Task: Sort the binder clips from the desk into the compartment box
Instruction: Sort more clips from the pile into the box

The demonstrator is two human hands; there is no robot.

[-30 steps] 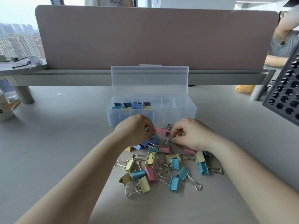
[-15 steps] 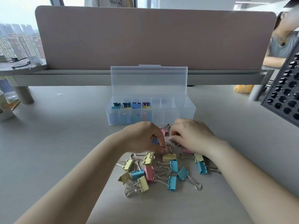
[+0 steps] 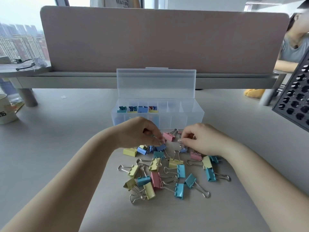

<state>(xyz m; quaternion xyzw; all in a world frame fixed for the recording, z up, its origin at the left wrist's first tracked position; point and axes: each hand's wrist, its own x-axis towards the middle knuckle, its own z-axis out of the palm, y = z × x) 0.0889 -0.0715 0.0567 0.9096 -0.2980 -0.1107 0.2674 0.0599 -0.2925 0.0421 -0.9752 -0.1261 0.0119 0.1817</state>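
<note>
Left hand [image 3: 142, 133] and right hand [image 3: 202, 139] hover over the far edge of the clip pile, at 10 and 2 o'clock of it, apart from each other, both with fingers curled. Half a second earlier they were pressed close together and lower into the pile. The left has since drawn back toward 12 o'clock, opening a gap between them.

Desk [image 3: 58, 139]: carries everything.

Compartment box [image 3: 192, 114]: at 12 o'clock of the pile, lid [image 3: 156, 84] standing open. Sorted clips [image 3: 142, 109] lie in the four compartments at its left end.

Binder clips [image 3: 181, 170]: most are still loose on the desk in yellow, blue and pink, spreading toward 6 o'clock, so the sort is at an early stage.

Pink clip [image 3: 168, 136]: now exposed in the gap between the hands, just short of the box's front wall.

Dark-blue clip [image 3: 161, 147]: pinched by the left fingertips. This is probably the next piece bound for the box.

Whether the right fingertips hold anything cannot be told.
</note>
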